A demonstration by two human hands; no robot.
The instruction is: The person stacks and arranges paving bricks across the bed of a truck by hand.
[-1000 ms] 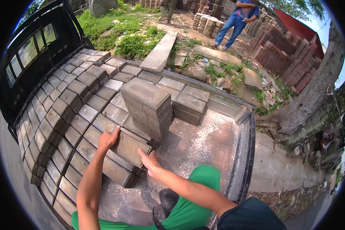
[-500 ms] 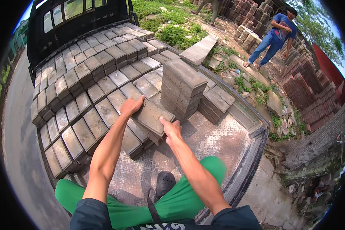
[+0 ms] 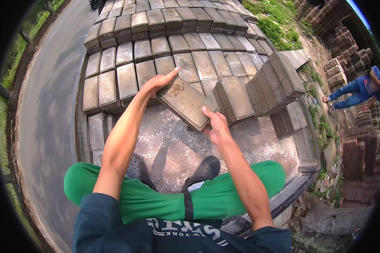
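A grey concrete paving block (image 3: pixel 185 102), its top dusted with brown dirt, is held between my two hands, slanting above the metal truck bed (image 3: pixel 166 137). My left hand (image 3: pixel 157 83) grips its far left end, with the thumb stretched along the edge. At the near right end my right hand (image 3: pixel 217 126) is closed, thumb on top and fingers partly hidden beneath. Just right of the held block stands a short stack of blocks (image 3: pixel 237 98), and beyond it a taller stack (image 3: pixel 274 84). Rows of laid blocks (image 3: pixel 183 65) rise in steps behind my hands.
My shoes (image 3: pixel 207 168) rest on the patterned bed below the block. A raised side rail (image 3: pixel 310 139) bounds the bed at right. A road (image 3: pixel 46 105) runs along the left. A person (image 3: pixel 359 88) stands off the truck at right, near piles of reddish blocks (image 3: pixel 361 160).
The block has come up off the pile beside the tall stack and away from it, with both hands still on it. My view has turned, so the truck bed now lies straight ahead.
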